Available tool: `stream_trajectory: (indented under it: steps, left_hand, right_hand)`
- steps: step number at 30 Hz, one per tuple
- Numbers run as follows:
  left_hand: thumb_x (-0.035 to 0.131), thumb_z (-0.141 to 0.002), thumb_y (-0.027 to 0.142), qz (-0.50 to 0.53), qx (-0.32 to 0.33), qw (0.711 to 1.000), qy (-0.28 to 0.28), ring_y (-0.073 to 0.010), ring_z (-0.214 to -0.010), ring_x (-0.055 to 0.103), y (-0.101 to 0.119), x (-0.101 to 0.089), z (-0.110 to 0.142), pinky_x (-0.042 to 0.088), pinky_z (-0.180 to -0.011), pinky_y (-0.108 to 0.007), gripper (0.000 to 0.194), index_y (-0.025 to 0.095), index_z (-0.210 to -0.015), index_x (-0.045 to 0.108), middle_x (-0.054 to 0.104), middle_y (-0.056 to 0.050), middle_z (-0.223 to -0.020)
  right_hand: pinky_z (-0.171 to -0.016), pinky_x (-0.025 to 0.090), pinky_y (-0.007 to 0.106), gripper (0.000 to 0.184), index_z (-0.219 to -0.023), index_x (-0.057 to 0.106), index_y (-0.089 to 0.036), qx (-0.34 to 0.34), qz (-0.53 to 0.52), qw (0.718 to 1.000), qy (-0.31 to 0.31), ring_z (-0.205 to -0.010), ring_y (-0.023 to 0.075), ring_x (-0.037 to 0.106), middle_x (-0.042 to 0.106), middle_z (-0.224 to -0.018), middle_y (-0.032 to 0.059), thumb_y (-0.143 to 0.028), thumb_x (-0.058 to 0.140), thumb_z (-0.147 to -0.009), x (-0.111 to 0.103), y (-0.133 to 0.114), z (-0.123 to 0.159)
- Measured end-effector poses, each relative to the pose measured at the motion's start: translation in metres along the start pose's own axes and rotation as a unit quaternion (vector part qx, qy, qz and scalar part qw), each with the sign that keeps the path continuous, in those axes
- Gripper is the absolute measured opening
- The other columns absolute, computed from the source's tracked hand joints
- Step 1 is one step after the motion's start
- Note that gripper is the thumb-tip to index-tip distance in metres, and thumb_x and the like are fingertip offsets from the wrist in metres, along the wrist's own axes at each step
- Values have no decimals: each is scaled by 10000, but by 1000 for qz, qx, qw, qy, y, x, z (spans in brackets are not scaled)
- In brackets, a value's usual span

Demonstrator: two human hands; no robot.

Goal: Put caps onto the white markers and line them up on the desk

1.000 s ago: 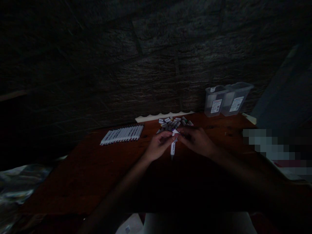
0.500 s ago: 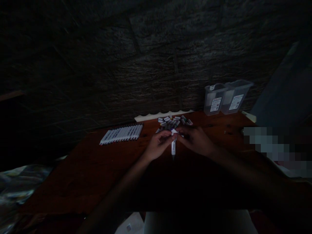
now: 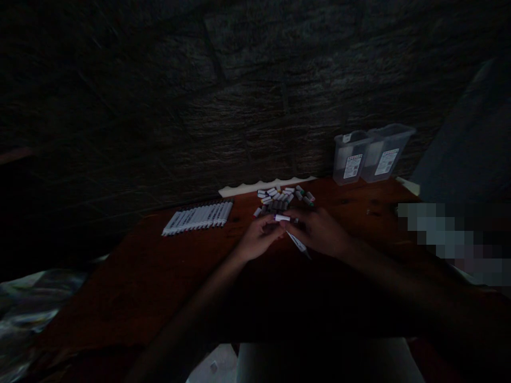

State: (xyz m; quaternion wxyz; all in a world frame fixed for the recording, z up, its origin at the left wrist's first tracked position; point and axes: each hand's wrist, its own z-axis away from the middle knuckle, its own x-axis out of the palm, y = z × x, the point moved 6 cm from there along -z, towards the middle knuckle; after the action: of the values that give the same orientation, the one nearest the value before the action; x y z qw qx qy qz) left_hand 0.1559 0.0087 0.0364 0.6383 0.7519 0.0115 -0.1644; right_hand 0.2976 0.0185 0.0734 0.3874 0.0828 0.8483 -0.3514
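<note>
Hands: a white cap (image 3: 282,218) is pinched at the fingertips between the left hand (image 3: 259,236) and the right hand (image 3: 325,232).
Marker (image 3: 296,241): held just below the cap, slanted toward near right; which hand grips it cannot be told.
Loose caps (image 3: 288,198): scattered on the table (image 3: 139,271), far side.
Marker row (image 3: 199,217): laid at left.
Clear boxes (image 3: 353,166): stood far right.

dark, kinda bricky wall (image 3: 247,106) | 2 see-through bins (image 3: 369,158), side by side, white labels (image 3: 352,166) on 'em | wavy-edged white strip (image 3: 263,187) | shiny crinkly stuff (image 3: 51,298), lower left
</note>
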Motion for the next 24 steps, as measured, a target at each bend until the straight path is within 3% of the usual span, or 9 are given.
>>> stream_trajectory:
  steps: [7,15,24]
  left_hand:
    - [705,-783,412,41,-27,999,15,-131,-683,611,1,1,-2,495,-627,-246,299,148,-913,656,664,-25,-764]
    - [722,-775,390,74,-31,993,83,-113,-693,603,5,-13,-3,483,-632,-214,264,148,-859,655,655,-6,-759]
    - [733,-762,407,118,-35,988,95,-132,-740,619,5,-14,-2,515,-644,-234,312,154,-936,674,681,-34,-876]
  right_hand:
    - [-724,495,305,256,-1121,682,-246,-14,-6,1000,27,-809,185,686,743,-951,36,-305,519,-933,-2,4,0]
    - [-767,513,307,247,-1080,696,-214,-8,-8,998,59,-900,198,691,740,-1023,63,-323,532,-931,-12,5,-3]
    - [-820,539,326,244,-1100,693,-208,-5,-17,996,90,-923,202,705,735,-1086,67,-291,554,-917,-15,9,-2]
